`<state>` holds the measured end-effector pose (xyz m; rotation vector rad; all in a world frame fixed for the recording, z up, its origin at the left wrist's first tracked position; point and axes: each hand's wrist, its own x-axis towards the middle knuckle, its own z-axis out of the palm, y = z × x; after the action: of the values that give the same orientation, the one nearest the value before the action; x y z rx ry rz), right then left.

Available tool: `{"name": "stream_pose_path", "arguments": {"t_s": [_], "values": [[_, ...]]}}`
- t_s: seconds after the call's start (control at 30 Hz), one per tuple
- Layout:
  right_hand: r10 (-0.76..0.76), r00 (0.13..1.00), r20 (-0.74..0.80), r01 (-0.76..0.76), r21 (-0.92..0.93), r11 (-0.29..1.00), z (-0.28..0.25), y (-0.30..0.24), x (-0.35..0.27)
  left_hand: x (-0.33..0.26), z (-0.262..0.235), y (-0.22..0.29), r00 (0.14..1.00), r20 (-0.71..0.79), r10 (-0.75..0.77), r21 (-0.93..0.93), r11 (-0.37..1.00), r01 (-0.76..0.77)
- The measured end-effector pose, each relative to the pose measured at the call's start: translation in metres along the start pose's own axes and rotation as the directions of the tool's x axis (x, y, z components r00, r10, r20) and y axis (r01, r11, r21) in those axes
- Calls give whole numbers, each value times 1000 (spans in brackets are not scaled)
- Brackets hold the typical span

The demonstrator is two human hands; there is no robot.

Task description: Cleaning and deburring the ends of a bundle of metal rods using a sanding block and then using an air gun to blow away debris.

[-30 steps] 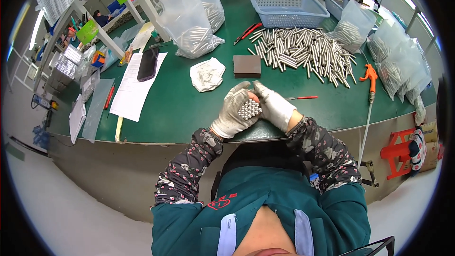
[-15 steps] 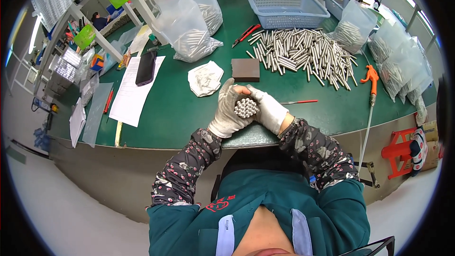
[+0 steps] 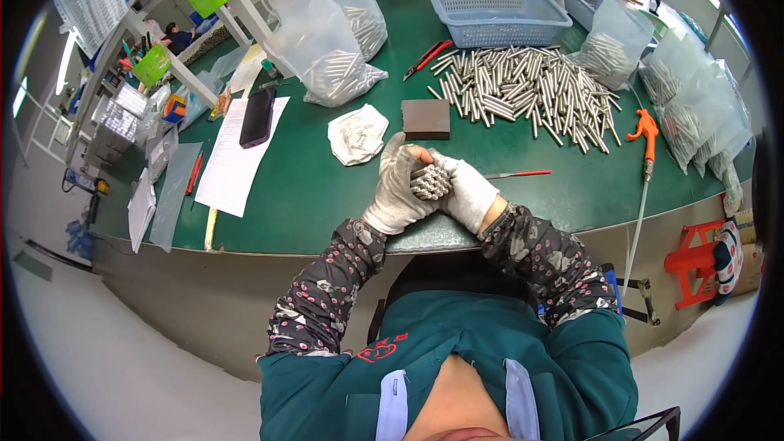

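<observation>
Near the front edge of the green table, my gloved left hand and gloved right hand close together round a bundle of metal pins. The round pin ends show between my palms, pointing toward me and tilted. Bare fingertips stick out of the left glove at the top of the bundle. Just beyond my hands lies a brown rectangular block. A large heap of loose metal pins spreads farther back to the right. Beside my right hand is a thin file with a red handle.
A crumpled white cloth, red-handled pliers and a blue basket lie around the heap. Bags of pins stand at left and more bags at right. An orange air gun, phone and papers flank the work area.
The bundle has turned in my hands: its ends faced me squarely before, and now the sides of the pins show too. Both hands stay wrapped round it.
</observation>
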<state>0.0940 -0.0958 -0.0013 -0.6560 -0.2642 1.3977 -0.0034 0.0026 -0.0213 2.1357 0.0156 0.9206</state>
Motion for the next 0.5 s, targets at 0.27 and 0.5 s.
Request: {"name": "stream_pose_path", "arguments": {"t_s": [0.27,0.5], "values": [[23,998,-56,-23,-5,1000,6,-8,-4,2,-5,-2,996,50,-68,191,980,58],[9,999,38,-10,24,1000,1,-8,-6,4,-4,7,958,102,-270,-98,955,279]]}}
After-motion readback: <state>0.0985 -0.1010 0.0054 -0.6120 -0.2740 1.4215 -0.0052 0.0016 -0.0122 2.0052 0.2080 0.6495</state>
